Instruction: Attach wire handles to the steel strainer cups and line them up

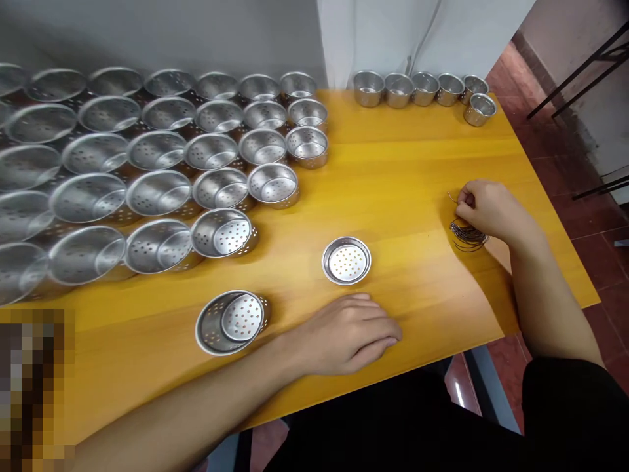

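Observation:
My left hand (351, 334) rests back-up near the table's front edge, fingers loosely curled together, with nothing seen in it; its palm side is hidden. Just beyond it lies a shallow round metal piece with a perforated bottom (346, 262). Left of that, close to my left forearm, a perforated metal cup (233, 322) is tilted toward me in view. At the right, my right hand (484, 206) pinches a thin wire (452, 197) between thumb and forefinger. A small bundle of curved wires (468, 236) lies right under that hand, partly covered by it.
Rows of perforated metal cups (211, 152) fill the left and back of the yellow table (393, 190). Several smaller metal cups (399, 90) stand along the wall at the back right. A white cable (425, 33) hangs down there. The table's right edge borders a red tiled floor (565, 190).

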### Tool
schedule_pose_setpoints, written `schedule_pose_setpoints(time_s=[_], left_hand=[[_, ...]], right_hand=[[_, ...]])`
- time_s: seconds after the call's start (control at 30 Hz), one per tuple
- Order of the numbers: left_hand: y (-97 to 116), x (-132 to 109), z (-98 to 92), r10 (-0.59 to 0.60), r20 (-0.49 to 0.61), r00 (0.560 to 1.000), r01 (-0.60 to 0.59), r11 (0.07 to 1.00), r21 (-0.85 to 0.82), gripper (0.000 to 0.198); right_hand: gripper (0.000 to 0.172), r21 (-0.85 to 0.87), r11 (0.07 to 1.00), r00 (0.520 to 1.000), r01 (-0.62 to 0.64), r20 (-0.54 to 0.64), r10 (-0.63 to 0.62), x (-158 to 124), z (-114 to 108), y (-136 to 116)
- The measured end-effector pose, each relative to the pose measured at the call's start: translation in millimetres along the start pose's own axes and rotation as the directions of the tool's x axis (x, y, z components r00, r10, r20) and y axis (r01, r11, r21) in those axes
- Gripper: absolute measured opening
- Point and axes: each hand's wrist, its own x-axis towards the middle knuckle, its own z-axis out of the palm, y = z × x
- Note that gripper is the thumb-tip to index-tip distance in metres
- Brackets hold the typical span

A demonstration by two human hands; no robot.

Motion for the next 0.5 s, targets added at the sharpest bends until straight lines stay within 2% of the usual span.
schedule_pose_setpoints(time_s=[0.13,0.27,0.37,0.5], left_hand=[[-0.7,-0.9,-0.5,-0.008,0.007,1.000,0.008,1.000,-0.006,0.016],[-1.2,-1.9,0.3,-0.011,0.012,1.000,0.012,1.000,-0.007,0.018],[-1.3,-1.7,0.4,-0.001,0.009,1.000,0.001,1.000,-0.008,0.018],[-0.8,-0.8,-1.1,-0.013,0.014,1.000,0.013,1.000,-0.003,0.021]], right_hand=[[0.005,0.071,0.997,0.997,0.010,-0.076,-0.005,4.2,5.1,4.7],[0.022,0.263,0.965,0.981,-0.002,-0.188,0.053,7.6,4.8,6.5],[0.030,0.309,0.951,0.988,0.003,-0.146,0.044,6.2,3.3,4.5],[0.036,0.242,0.969,0.998,-0.040,-0.035,0.050,2.2,3.4,3.1]])
